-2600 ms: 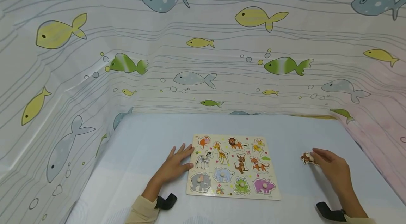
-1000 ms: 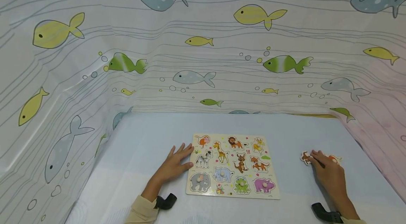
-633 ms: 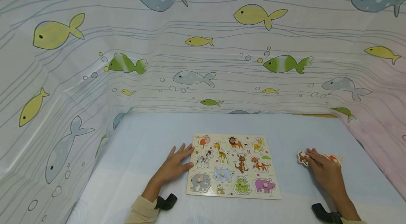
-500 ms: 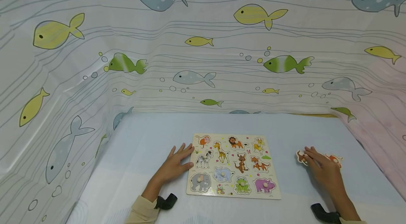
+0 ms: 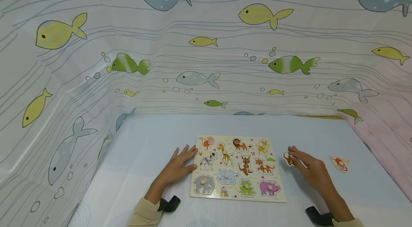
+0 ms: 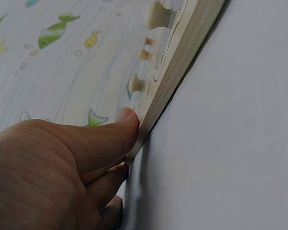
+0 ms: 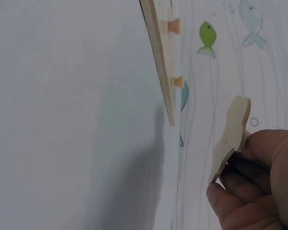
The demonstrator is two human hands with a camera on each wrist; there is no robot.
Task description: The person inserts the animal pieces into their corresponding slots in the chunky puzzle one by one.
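Note:
A pale wooden knob puzzle board (image 5: 279, 198) with animal pictures lies flat on the table. My left hand (image 5: 177, 167) rests at its left edge, fingers spread; in the left wrist view the thumb (image 6: 127, 125) touches the board's side (image 6: 182, 55). Just right of the board, my right hand (image 5: 313, 173) pinches a brown animal puzzle piece (image 5: 287, 159), its lower part covered by fingers. From the right wrist, the bare wooden back of this piece (image 7: 232, 127) shows, held tilted. Elephant (image 5: 209, 185), rhino, frog and hippo (image 5: 265, 187) pieces with knobs sit in the board.
An orange monkey piece (image 5: 339, 163) lies on the table (image 5: 161, 130) to the right of my right hand. A fish-patterned sheet (image 5: 231, 66) hangs behind and at both sides of the table. Black straps (image 5: 168, 204) are on both wrists.
My right hand has taken hold of the brown animal piece and carried it left, close to the board's right edge. The monkey piece is now uncovered. My left hand stays at the board.

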